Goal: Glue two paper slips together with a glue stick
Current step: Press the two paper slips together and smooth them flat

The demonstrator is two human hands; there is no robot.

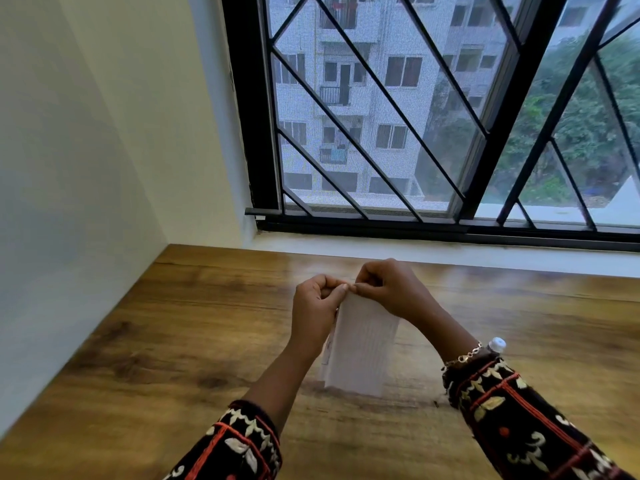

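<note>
Along the left side a pale wall runs down to a wooden surface that fills the lower part of the view. Over the middle of that surface the left hand is raised, its fingers curled in and its thumb and forefinger pinching the top edge of the paper slips. The slips are white and faintly lined. They hang down between the two forearms, one sheet in front and the edge of a second showing just behind it on the left. Their lower edge is close to the surface, though whether it touches cannot be told. The right hand pinches the same top edge, fingertip to fingertip with the left, its other fingers curled. A chain bracelet sits on the right wrist above a dark embroidered sleeve. Just behind that wrist a small white-capped object stands partly hidden. A barred window spans the back and right.
</note>
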